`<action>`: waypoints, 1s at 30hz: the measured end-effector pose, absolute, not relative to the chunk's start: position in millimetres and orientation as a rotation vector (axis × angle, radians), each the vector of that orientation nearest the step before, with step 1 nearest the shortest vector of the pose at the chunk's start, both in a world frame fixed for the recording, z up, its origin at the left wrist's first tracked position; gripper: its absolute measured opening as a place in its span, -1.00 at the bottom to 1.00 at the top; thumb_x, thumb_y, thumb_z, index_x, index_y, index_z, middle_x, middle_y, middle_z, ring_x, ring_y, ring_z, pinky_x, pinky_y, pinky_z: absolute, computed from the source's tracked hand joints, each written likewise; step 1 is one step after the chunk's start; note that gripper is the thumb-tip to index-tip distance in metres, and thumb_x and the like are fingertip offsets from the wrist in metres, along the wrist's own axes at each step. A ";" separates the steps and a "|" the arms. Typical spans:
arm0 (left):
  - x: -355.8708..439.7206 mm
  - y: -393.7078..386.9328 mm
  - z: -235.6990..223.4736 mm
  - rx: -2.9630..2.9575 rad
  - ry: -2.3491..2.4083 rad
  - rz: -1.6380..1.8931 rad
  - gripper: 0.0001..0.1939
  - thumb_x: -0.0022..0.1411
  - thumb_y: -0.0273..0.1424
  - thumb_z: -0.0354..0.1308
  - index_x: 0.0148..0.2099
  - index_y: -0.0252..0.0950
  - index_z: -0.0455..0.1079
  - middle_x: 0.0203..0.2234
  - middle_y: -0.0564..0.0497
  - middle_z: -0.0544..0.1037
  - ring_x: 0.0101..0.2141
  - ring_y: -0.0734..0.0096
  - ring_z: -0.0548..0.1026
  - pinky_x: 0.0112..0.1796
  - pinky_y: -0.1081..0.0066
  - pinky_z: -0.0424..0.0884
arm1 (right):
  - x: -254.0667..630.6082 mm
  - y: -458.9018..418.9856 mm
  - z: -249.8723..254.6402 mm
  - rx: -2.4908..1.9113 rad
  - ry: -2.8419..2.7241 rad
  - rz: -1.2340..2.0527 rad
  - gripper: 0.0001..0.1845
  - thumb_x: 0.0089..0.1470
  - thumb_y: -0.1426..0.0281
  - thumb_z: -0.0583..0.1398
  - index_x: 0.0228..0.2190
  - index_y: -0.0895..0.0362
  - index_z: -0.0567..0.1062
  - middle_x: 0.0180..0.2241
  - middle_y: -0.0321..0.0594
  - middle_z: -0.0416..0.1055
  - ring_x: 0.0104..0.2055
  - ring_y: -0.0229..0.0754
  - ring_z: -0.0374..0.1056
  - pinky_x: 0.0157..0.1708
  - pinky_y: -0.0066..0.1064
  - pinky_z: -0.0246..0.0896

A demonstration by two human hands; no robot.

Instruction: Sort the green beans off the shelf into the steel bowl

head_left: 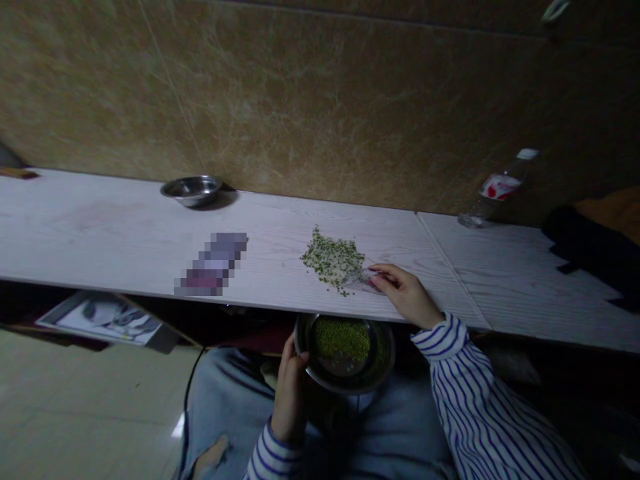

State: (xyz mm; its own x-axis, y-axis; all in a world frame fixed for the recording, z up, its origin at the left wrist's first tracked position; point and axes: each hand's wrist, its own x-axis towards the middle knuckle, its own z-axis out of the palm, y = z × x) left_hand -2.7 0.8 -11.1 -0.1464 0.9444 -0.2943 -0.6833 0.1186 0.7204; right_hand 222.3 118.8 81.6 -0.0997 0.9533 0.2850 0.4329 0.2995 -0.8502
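Brown marble-patterned wall tiles (320,100) fill the top of the frame, and a long white wood-grain desk (100,233) runs below them. Toward the upper left, a small round stainless-steel bowl (191,190) sits near the wall, and an oblong object (213,263) on the desk is too pixelated to identify. At bottom centre, the left hand (290,400) curls firmly around the rim of a dark round metal bowl (387,353), which rests above the person's torn light-blue jeans (220,407) and holds a mound of small green beans (343,339). On the desk, just above that bowl, lies a loose pile of green and pale bits (333,260). The right hand (407,293) rests at the pile's right edge, fingers loosely curled, touching a scrap of clear plastic (363,280); whether it is gripping the scrap, I cannot tell. Farther right stand a clear plastic bottle with a red-and-white label (497,187) and a dark cloth (585,233).
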 end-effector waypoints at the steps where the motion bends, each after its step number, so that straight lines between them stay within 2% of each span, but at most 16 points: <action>1: -2.7 0.6 -10.9 0.372 0.922 1.479 -0.43 0.11 -0.28 0.27 0.20 -0.21 0.46 0.10 -0.12 0.57 0.20 -0.09 0.39 0.22 0.00 0.22 | 221.5 120.0 81.6 -1.275 -1.702 0.727 -0.67 0.08 0.18 0.26 -0.16 0.08 0.60 -0.31 -0.17 0.63 -0.26 -0.08 0.54 -0.24 -0.26 0.42; 8: -1.7 -1.4 -2.8 0.359 0.917 1.472 -0.42 0.13 -0.30 0.25 0.22 -0.20 0.43 0.13 -0.11 0.55 0.19 -0.08 0.40 0.17 0.04 0.28 | 222.8 118.2 83.0 -1.291 -1.752 0.764 -0.62 0.09 0.12 0.26 -0.15 0.08 0.61 -0.32 -0.17 0.62 -0.28 -0.09 0.52 -0.26 -0.26 0.42; 17: -2.1 0.7 -2.4 0.356 0.945 1.455 -0.44 0.09 -0.29 0.27 0.17 -0.22 0.46 0.07 -0.12 0.58 0.20 -0.10 0.38 0.21 0.03 0.23 | 224.1 114.8 86.1 -1.290 -1.752 0.743 -0.61 0.10 0.08 0.27 -0.15 0.08 0.62 -0.30 -0.15 0.63 -0.25 -0.06 0.54 -0.23 -0.24 0.45; 26: -1.7 0.0 0.3 0.372 0.916 1.452 -0.46 0.09 -0.30 0.27 0.16 -0.21 0.46 0.09 -0.10 0.57 0.24 -0.08 0.35 0.23 0.04 0.21 | 216.4 108.6 84.5 -1.262 -1.777 0.788 -0.68 0.13 0.19 0.25 -0.13 0.07 0.61 -0.28 -0.19 0.63 -0.22 -0.09 0.55 -0.19 -0.26 0.47; 30: -1.1 -0.5 1.7 0.355 0.906 1.457 -0.45 0.08 -0.30 0.29 0.15 -0.22 0.46 0.07 -0.11 0.58 0.21 -0.08 0.37 0.22 0.02 0.22 | 207.4 102.3 85.9 -1.265 -1.803 0.788 -0.68 0.14 0.22 0.23 -0.12 0.07 0.61 -0.32 -0.20 0.62 -0.28 -0.11 0.54 -0.25 -0.29 0.45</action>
